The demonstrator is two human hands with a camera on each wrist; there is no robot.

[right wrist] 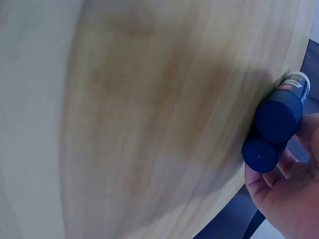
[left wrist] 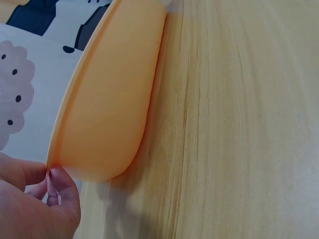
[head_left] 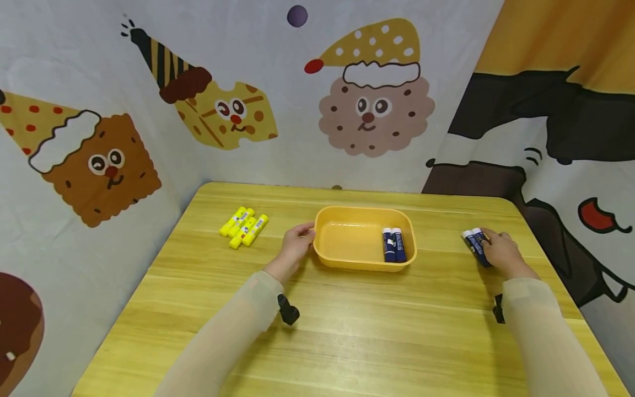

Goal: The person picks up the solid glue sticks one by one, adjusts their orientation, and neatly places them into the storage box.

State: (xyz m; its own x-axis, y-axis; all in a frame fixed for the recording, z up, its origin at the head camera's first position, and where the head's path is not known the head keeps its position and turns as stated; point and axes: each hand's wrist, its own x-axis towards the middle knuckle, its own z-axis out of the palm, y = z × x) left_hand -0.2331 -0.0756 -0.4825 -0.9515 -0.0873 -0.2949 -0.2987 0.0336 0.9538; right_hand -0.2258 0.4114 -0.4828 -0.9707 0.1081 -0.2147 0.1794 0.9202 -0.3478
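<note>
My left hand (head_left: 297, 242) pinches the left rim of a yellow-orange plastic tray (head_left: 342, 266) between thumb and fingers; the left wrist view shows the pinch at the edge of the tray's outer wall (left wrist: 109, 94). Inside the tray, two dark blue glue sticks (head_left: 394, 245) with white ends lie side by side at the right. To the right of the tray, my right hand (head_left: 503, 253) holds two more blue glue sticks (head_left: 476, 246). From the right wrist, the round blue ends of this pair (right wrist: 276, 122) show, with fingers curled around their side.
Several yellow glue sticks (head_left: 243, 227) lie in a group at the back left of the wooden table (head_left: 357, 331). Behind the table hangs a printed cloth (head_left: 248, 165) with cartoon biscuits. Black wrist straps sit on both sleeves.
</note>
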